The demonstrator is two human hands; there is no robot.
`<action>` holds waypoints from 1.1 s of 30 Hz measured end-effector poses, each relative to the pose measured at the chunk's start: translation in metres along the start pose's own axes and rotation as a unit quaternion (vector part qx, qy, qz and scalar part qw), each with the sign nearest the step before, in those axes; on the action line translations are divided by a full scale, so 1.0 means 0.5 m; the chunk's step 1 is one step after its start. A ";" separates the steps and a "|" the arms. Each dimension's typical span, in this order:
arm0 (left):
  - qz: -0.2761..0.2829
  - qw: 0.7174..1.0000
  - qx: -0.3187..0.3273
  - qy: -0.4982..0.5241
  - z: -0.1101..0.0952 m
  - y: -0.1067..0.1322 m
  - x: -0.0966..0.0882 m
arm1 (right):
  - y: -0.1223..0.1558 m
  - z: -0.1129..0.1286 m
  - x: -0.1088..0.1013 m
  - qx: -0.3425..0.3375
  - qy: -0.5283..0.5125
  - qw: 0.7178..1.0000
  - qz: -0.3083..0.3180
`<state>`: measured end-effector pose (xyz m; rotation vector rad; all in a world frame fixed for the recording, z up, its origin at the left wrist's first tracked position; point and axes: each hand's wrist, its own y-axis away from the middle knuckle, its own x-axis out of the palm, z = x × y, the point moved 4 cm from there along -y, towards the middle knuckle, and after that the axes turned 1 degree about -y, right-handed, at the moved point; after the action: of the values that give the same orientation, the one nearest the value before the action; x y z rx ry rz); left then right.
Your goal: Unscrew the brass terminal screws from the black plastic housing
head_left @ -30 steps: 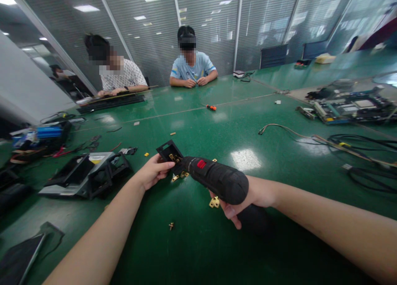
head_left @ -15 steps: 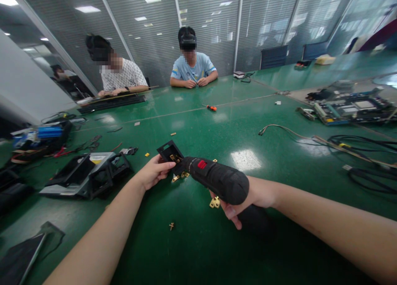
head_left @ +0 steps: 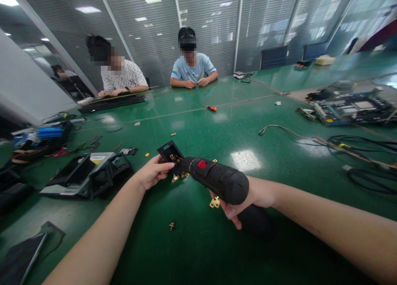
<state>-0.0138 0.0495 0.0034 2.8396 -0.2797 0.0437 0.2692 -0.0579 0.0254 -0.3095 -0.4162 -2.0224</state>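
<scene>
My left hand (head_left: pixel 156 170) grips the near left edge of a small black plastic housing (head_left: pixel 166 149), thumb on top. Brass terminals (head_left: pixel 176 157) show inside it. In my right hand (head_left: pixel 233 210) is a black cordless drill (head_left: pixel 217 178) with a red switch on top; its front end points left into the housing, and the bit's tip is hidden. Several loose brass pieces (head_left: pixel 176 178) lie just below the housing. More brass pieces (head_left: pixel 214 202) rest under the drill by my right fingers. A small brass screw piece (head_left: pixel 171 226) lies nearer to me.
Black and grey plastic frames (head_left: pixel 89 175) lie on the green table at left. An orange screwdriver (head_left: pixel 211 108) lies ahead. Cables (head_left: pixel 369 152) and a circuit board (head_left: pixel 356 107) occupy the right side. Two people (head_left: pixel 194 68) sit across the table.
Almost nothing differs. Both hands, the housing and the drill stay in the same place.
</scene>
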 end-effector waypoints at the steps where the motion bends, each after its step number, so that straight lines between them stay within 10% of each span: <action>1: 0.001 1.000 0.001 0.002 0.000 0.000 0.000 | 0.000 0.001 0.001 -0.001 0.001 1.000 0.000; 33: 0.009 1.000 0.009 -0.024 0.001 0.001 0.003 | 0.001 0.007 0.003 -0.008 0.007 1.000 -0.022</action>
<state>-0.0123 0.0484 0.0034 2.8587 -0.3164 -0.0190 0.2690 -0.0578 0.0292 -0.2986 -0.4022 -2.0715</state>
